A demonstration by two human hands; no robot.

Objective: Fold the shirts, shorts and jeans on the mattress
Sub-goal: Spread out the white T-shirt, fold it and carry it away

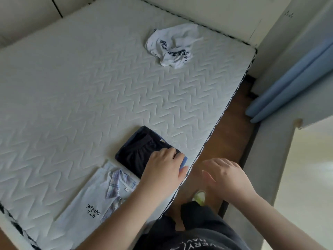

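A crumpled white shirt (170, 46), likely light, limp and best lifted by its shoulders, lies unfolded far across the mattress (81, 87). Left hand (163, 170) presses flat on folded dark shorts (138, 152); right hand (225, 175) hovers, fingers loosely spread, empty.

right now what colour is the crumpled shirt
White with dark navy lettering, seen in the head view.

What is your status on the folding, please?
Left hand flat on folded dark shorts; right hand open, empty. White shirt still crumpled, far side. Nothing in the way.
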